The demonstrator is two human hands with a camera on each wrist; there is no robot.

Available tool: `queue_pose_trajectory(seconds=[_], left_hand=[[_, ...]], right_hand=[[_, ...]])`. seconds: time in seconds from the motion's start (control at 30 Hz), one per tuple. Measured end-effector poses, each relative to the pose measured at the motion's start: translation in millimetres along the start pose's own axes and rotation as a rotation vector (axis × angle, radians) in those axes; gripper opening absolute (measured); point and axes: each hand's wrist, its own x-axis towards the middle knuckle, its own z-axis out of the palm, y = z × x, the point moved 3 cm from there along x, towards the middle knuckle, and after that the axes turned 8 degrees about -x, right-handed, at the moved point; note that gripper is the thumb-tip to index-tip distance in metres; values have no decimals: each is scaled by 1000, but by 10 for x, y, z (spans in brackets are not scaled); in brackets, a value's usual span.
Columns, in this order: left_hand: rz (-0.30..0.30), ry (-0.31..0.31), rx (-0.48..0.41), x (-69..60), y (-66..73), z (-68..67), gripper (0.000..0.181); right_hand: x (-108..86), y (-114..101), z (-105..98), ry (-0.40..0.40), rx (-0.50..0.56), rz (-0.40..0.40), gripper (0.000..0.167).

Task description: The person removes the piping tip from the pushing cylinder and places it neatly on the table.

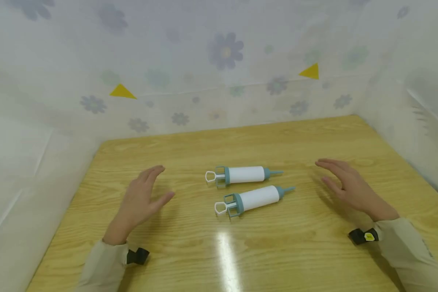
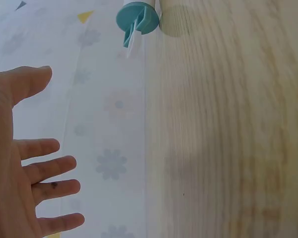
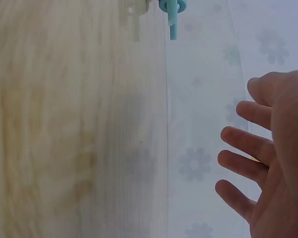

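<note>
Pale flower-printed sheeting (image 1: 190, 61) is hanging behind the wooden table (image 1: 284, 243) and along both its sides. Grain is running across the tabletop, and a bright reflection (image 1: 226, 259) is showing at the front. My left sleeve (image 1: 104, 265) and right sleeve (image 1: 405, 245) are coming in from the lower corners.

Left hand (image 1: 140, 198): I am holding it above the table, fingers extended, thumb spread apart, grasping nothing. Right hand (image 1: 346, 184): fingers lightly bent, thumb apart, likewise released.

Far syringe (image 1: 246, 174) and near syringe (image 1: 260, 198), both white-barrelled with blue-green fittings, are lying on the table between my hands, slightly askew to each other. Neither is touching my fingers. White loop handles are pointing leftward, the far syringe's sitting nearer to my left fingers. Blue-green nozzles are pointing rightward, the near syringe's reaching closer to my right thumb. Left wrist view: a handle end is showing beyond my thumb, apart from it.

One yellow triangle (image 1: 122, 92) is marking the sheeting at left, another yellow triangle (image 1: 311, 72) at right. Black wrist bands (image 1: 138, 256) (image 1: 361, 236) are sitting at my cuffs.
</note>
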Motion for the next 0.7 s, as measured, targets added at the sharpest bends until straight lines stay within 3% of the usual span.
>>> queue_pose_trajectory(seconds=[0.13, 0.4, 0.7], left_hand=[[-17, -26, -5, 20, 32, 54, 65], [15, -87, -12, 56, 81, 168, 59], [-23, -240, -251, 99, 294, 294, 60]], right_hand=[[12, -29, 19, 5, 12, -19, 41], [79, -135, 37, -23, 40, -30, 39], [120, -249, 79, -119, 18, -8, 38]])
